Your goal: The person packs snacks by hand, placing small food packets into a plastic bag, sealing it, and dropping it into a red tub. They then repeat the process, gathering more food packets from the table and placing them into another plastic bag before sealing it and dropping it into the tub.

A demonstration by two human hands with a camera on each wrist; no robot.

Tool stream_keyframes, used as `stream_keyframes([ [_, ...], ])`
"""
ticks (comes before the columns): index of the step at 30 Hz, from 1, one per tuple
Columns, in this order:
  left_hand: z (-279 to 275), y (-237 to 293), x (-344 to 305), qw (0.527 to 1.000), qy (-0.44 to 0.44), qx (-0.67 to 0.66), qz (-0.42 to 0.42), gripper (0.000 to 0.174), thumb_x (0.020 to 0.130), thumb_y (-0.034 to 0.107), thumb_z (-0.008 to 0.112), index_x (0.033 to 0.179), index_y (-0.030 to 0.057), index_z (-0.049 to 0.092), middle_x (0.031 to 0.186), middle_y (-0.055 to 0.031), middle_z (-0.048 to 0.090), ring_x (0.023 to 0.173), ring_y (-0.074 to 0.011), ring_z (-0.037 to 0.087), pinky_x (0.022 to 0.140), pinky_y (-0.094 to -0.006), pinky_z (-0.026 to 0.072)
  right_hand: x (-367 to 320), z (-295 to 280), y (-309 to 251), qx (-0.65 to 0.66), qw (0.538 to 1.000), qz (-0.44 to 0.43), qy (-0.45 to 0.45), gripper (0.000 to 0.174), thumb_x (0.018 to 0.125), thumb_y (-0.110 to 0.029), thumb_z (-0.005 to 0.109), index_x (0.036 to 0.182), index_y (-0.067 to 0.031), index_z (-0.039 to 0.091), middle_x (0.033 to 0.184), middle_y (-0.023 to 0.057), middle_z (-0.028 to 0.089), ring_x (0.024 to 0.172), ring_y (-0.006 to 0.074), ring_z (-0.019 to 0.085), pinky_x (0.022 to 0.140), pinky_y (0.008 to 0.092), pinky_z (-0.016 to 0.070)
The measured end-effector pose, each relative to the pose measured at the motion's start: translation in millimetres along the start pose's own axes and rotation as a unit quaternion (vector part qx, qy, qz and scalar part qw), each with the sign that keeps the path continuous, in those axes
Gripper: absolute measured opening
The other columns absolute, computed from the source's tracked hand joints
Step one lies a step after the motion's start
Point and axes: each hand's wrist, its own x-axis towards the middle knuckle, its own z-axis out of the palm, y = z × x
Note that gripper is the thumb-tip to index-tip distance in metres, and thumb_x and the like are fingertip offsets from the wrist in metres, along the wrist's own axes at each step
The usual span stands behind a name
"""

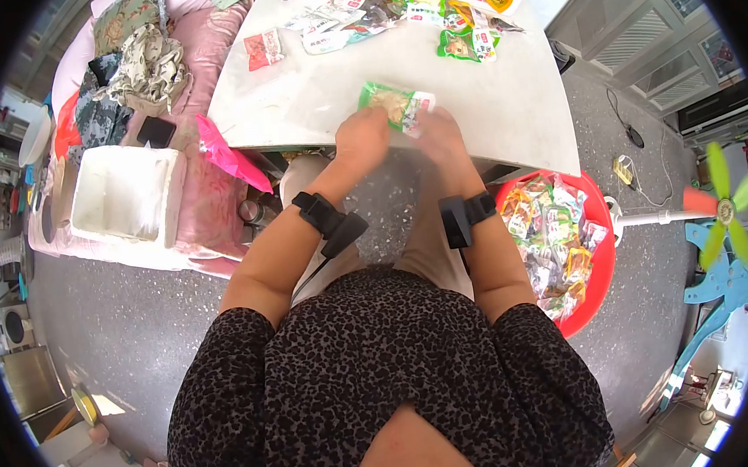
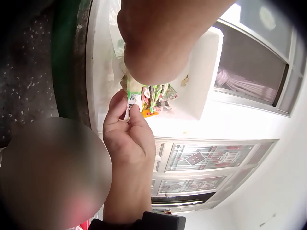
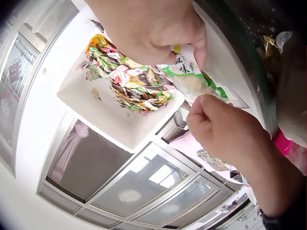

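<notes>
A green-edged snack packet [image 1: 390, 106] is held between both hands over the table's near edge. My left hand [image 1: 364, 138] pinches its left end, thumb against fingers, plainly seen in the right wrist view [image 3: 223, 122]. The other end is gripped by my right hand [image 1: 442, 135], somewhat blurred in the head view; its thumb and fingers pinch the printed white part in the left wrist view [image 2: 128, 132]. White lettering area and pale contents of the packet [image 3: 192, 79] show between the hands.
Loose packets [image 1: 411, 4] and a red-and-white packet [image 1: 263, 49] lie farther back on the white table [image 1: 315, 109]. A red basin [image 1: 603, 262] full of packets stands right, beside a fan [image 1: 725, 210]. Left are a foam box [image 1: 123, 196] and pink bag [image 1: 231, 157].
</notes>
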Motion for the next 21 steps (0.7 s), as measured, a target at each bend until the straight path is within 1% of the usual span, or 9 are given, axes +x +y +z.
stream_keyframes([
  [2, 1, 4, 0, 1.000, -0.008, 0.001, 0.013, 0.008, 0.072, 0.013, 0.047, 0.072, 0.0056, 0.048, 0.069, -0.0136, 0.052, 0.066, -0.0328, 0.052, 0.057, -0.0426, 0.0413, 14, -5, 13, 0.027, 0.999, 0.004, -0.044, 0.011, 0.076, 0.002, 0.046, 0.086, 0.0039, 0.045, 0.088, 0.0151, 0.054, 0.075, 0.0249, 0.056, 0.066, 0.0370, 0.0479],
  [3, 2, 6, 0, 1.000, -0.011, 0.001, 0.020, 0.008, 0.071, 0.013, 0.047, 0.072, 0.0057, 0.048, 0.068, -0.0132, 0.052, 0.066, -0.0327, 0.052, 0.056, -0.0426, 0.0414, 15, -4, 16, -0.117, 0.987, -0.072, -0.087, 0.011, 0.076, 0.002, 0.045, 0.087, 0.0042, 0.045, 0.088, 0.0156, 0.054, 0.075, 0.0245, 0.056, 0.066, 0.0360, 0.0477],
  [4, 2, 7, 0, 0.999, 0.000, -0.004, 0.039, 0.008, 0.071, 0.013, 0.047, 0.072, 0.0058, 0.049, 0.068, -0.0128, 0.052, 0.065, -0.0325, 0.052, 0.056, -0.0424, 0.0415, 16, -3, 17, -0.258, 0.946, -0.147, -0.129, 0.012, 0.076, 0.002, 0.044, 0.087, 0.0044, 0.045, 0.088, 0.0161, 0.053, 0.075, 0.0241, 0.056, 0.066, 0.0349, 0.0475],
  [6, 3, 8, 1, 0.997, 0.023, -0.013, 0.075, 0.008, 0.070, 0.013, 0.048, 0.071, 0.0060, 0.049, 0.066, -0.0119, 0.052, 0.064, -0.0320, 0.052, 0.054, -0.0420, 0.0416, 17, 6, 18, -0.268, 0.939, -0.130, -0.170, 0.014, 0.076, 0.002, 0.041, 0.089, 0.0045, 0.046, 0.089, 0.0162, 0.053, 0.076, 0.0231, 0.055, 0.067, 0.0333, 0.0467],
  [8, 1, 8, 1, 0.997, 0.031, 0.002, 0.073, 0.007, 0.070, 0.013, 0.048, 0.071, 0.0062, 0.049, 0.066, -0.0116, 0.052, 0.062, -0.0316, 0.052, 0.053, -0.0413, 0.0418, 17, 25, 18, -0.008, 0.985, 0.056, -0.164, 0.017, 0.077, 0.000, 0.039, 0.091, 0.0042, 0.046, 0.089, 0.0155, 0.052, 0.078, 0.0218, 0.054, 0.069, 0.0322, 0.0457],
  [11, -1, 5, 1, 0.997, 0.050, 0.007, 0.064, 0.006, 0.069, 0.013, 0.048, 0.071, 0.0065, 0.049, 0.066, -0.0113, 0.052, 0.060, -0.0312, 0.052, 0.052, -0.0407, 0.0420, 23, 34, 30, 0.125, 0.975, 0.107, -0.149, 0.021, 0.080, -0.006, 0.035, 0.095, 0.0038, 0.046, 0.093, 0.0141, 0.052, 0.083, 0.0211, 0.052, 0.074, 0.0328, 0.0439],
  [14, 2, -3, 1, 0.997, 0.054, -0.003, 0.063, 0.006, 0.069, 0.012, 0.049, 0.071, 0.0067, 0.049, 0.065, -0.0110, 0.052, 0.060, -0.0311, 0.052, 0.052, -0.0405, 0.0422, 28, 32, 38, 0.104, 0.981, 0.117, -0.115, 0.023, 0.082, -0.009, 0.034, 0.097, 0.0034, 0.046, 0.097, 0.0136, 0.051, 0.088, 0.0210, 0.051, 0.077, 0.0343, 0.0422],
  [18, 6, -5, -3, 0.998, 0.035, 0.011, 0.046, 0.006, 0.068, 0.011, 0.050, 0.070, 0.0067, 0.048, 0.064, -0.0105, 0.052, 0.060, -0.0308, 0.052, 0.052, -0.0402, 0.0423, 18, 29, 31, 0.049, 0.972, 0.153, -0.173, 0.024, 0.083, -0.013, 0.035, 0.098, 0.0029, 0.045, 0.095, 0.0131, 0.051, 0.086, 0.0213, 0.051, 0.077, 0.0348, 0.0424],
  [21, 11, -8, -5, 0.995, 0.055, -0.001, 0.084, 0.005, 0.067, 0.011, 0.050, 0.070, 0.0068, 0.049, 0.065, -0.0104, 0.052, 0.060, -0.0307, 0.052, 0.052, -0.0398, 0.0425, 2, 40, 16, 0.028, 0.972, 0.177, -0.151, 0.024, 0.084, -0.016, 0.037, 0.097, 0.0021, 0.046, 0.093, 0.0121, 0.052, 0.084, 0.0206, 0.051, 0.076, 0.0342, 0.0428],
])
